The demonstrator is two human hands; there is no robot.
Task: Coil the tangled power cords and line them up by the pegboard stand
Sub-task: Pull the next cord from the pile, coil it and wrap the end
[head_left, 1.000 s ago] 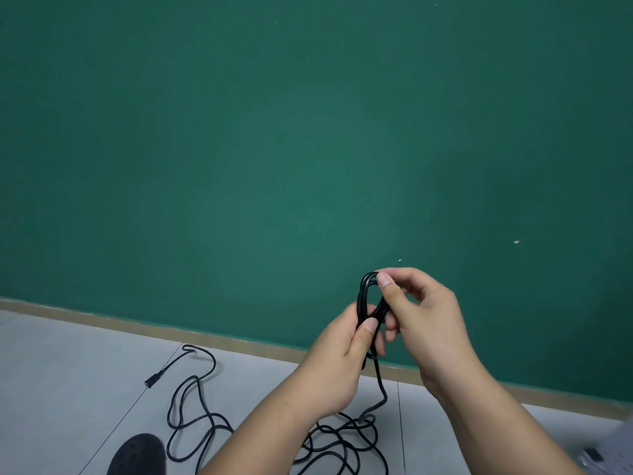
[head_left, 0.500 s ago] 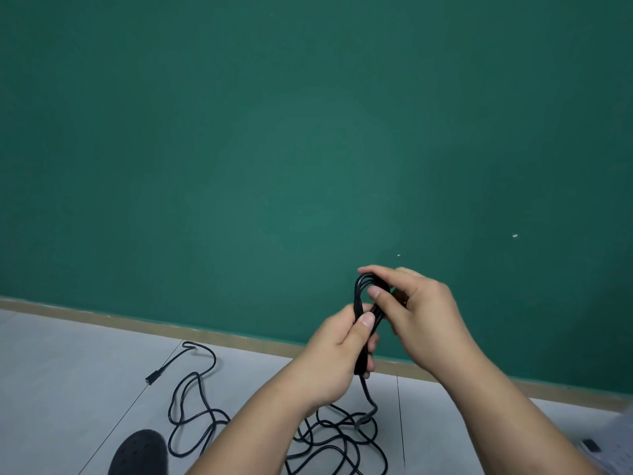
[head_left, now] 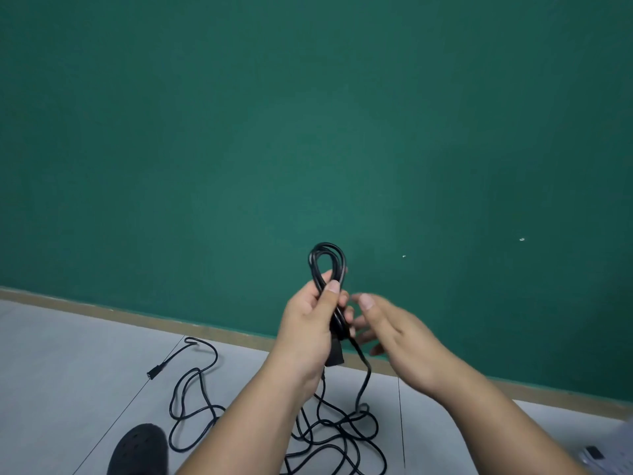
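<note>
Head view, left hand (head_left: 308, 323): grip is pinching the coiled loops (head_left: 325, 258), thumb pressing them flat, probably so the finished turns are not springing apart.
Head view, right hand (head_left: 400, 334): grip is spread and holding nothing, hovering just beside the coil at 3 o'clock.
Slack: trailing down to the tangle (head_left: 335, 430) on the floor (head_left: 51, 354) at 6 o'clock; free end (head_left: 150, 373) lying at 8 o'clock.
Surroundings: dark shoe (head_left: 140, 450) resting at 7 o'clock.
Obstruction: the tangle's crossings are likely to snag the next pull.
</note>
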